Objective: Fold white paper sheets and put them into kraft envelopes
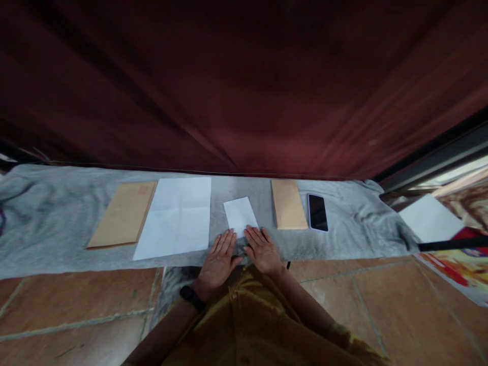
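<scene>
past the big brown envelope [122, 214] and open white sheet [175, 216], left hand [219, 256] and right hand [263, 250] flat, fingers spread, holding nothing, fingertips at the near edge of the small folded paper [239, 213] mid grey cloth [49, 218]. probably pressing the fold flat; next move likely needs a gentle pinch at that edge.

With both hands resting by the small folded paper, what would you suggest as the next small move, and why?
Probably ease the right hand forward and pinch the near edge of the folded white paper. Its fingers already seem to reach that edge, while the left hand lies flat and open on the grey cloth beside it. The small brown envelope lies just to the right, apart from the paper.
</scene>
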The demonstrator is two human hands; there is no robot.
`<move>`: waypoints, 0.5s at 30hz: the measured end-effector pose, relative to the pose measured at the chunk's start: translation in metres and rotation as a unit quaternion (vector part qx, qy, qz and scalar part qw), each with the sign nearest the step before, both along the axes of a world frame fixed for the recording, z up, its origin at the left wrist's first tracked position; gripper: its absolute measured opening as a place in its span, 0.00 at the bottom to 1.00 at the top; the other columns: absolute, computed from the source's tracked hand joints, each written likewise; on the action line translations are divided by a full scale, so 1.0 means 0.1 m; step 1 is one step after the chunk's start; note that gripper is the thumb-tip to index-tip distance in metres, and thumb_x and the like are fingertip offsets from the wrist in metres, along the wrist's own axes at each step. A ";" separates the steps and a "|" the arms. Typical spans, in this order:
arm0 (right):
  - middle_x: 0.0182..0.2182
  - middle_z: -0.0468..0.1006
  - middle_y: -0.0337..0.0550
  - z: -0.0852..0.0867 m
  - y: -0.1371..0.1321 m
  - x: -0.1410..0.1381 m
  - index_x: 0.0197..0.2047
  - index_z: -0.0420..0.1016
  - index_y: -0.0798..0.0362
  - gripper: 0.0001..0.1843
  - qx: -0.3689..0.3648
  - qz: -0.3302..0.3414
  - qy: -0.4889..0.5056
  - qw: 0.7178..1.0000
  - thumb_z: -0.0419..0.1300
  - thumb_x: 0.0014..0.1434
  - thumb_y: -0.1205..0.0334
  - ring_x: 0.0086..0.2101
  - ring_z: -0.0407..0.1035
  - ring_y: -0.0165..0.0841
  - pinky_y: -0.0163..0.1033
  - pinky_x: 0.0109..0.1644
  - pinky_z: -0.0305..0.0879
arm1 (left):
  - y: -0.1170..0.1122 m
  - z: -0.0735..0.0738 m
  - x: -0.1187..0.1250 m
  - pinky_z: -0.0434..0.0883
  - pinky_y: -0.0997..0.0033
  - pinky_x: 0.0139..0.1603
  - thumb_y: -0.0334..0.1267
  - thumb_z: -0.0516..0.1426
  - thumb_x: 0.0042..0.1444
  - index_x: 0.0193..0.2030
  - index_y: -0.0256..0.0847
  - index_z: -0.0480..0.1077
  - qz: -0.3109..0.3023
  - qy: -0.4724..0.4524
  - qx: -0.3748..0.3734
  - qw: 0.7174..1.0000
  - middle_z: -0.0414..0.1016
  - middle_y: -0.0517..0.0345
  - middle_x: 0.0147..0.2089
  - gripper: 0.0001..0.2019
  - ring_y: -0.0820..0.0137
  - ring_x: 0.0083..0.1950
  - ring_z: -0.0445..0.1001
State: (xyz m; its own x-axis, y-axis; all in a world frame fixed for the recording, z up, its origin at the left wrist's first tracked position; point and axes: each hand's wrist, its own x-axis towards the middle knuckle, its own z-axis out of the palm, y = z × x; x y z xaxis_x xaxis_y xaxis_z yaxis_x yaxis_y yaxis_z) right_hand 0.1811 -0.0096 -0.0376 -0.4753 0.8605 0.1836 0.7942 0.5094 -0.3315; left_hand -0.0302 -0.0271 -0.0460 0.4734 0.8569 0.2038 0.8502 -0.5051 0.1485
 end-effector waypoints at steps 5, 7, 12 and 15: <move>0.70 0.60 0.50 -0.01 -0.01 0.10 0.73 0.56 0.53 0.29 0.009 -0.022 -0.001 1.000 0.50 0.73 0.57 0.68 0.56 0.42 0.56 0.73 0.48 | -0.01 0.01 -0.05 0.58 0.49 0.74 0.52 0.50 0.67 0.73 0.32 0.55 -0.007 0.010 -0.005 1.000 0.56 0.39 0.75 0.34 0.55 0.76 0.54; 0.70 0.61 0.50 -0.02 -0.01 0.12 0.73 0.56 0.54 0.29 0.010 -0.030 0.001 0.999 0.50 0.73 0.57 0.68 0.57 0.42 0.56 0.73 0.49 | -0.02 0.02 -0.05 0.58 0.49 0.74 0.52 0.50 0.67 0.73 0.33 0.55 -0.007 0.006 -0.006 1.000 0.57 0.40 0.74 0.34 0.55 0.76 0.55; 0.70 0.61 0.51 -0.01 -0.02 0.15 0.73 0.56 0.54 0.29 0.008 -0.035 0.002 0.999 0.50 0.73 0.57 0.68 0.58 0.42 0.56 0.73 0.49 | -0.02 0.04 -0.05 0.58 0.49 0.74 0.52 0.50 0.67 0.73 0.34 0.55 -0.007 -0.006 -0.010 1.000 0.59 0.40 0.74 0.33 0.56 0.76 0.55; 0.70 0.62 0.50 -0.01 -0.02 0.15 0.73 0.57 0.54 0.28 0.006 -0.037 0.002 0.999 0.49 0.73 0.57 0.68 0.58 0.42 0.56 0.73 0.49 | -0.01 0.06 -0.05 0.58 0.48 0.74 0.52 0.50 0.68 0.73 0.35 0.55 -0.008 -0.008 -0.015 1.000 0.59 0.40 0.74 0.32 0.56 0.75 0.56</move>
